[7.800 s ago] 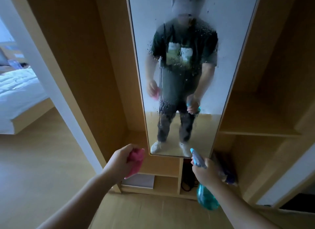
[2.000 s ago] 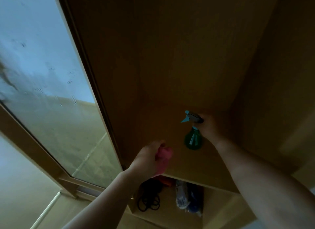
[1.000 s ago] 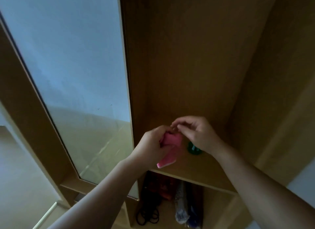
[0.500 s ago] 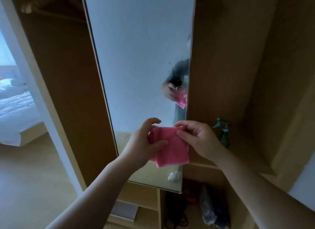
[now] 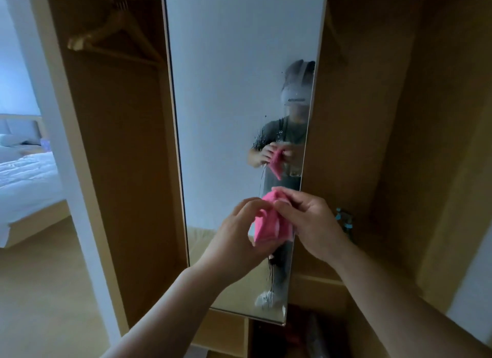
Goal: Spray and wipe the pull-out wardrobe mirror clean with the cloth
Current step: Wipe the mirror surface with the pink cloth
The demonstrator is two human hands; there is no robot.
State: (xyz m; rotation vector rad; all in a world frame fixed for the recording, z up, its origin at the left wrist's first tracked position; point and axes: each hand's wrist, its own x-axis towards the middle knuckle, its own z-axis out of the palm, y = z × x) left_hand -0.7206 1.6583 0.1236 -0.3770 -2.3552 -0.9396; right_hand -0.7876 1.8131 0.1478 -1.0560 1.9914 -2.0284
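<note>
Head view: left hand (image 5: 234, 232) and right hand (image 5: 308, 221) pinch pink cloth (image 5: 266, 224).

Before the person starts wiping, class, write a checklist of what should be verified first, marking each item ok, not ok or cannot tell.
1. Cloth in hand: ok, the left hand and right hand both pinch it.
2. Cloth spread flat for wiping: not ok, it is bunched.
3. Spray bottle out of the hands: ok, it stands on the shelf to the right.
4. Mirror wet: ok, droplets show near its right edge.
5. Cloth clean: cannot tell.
</note>
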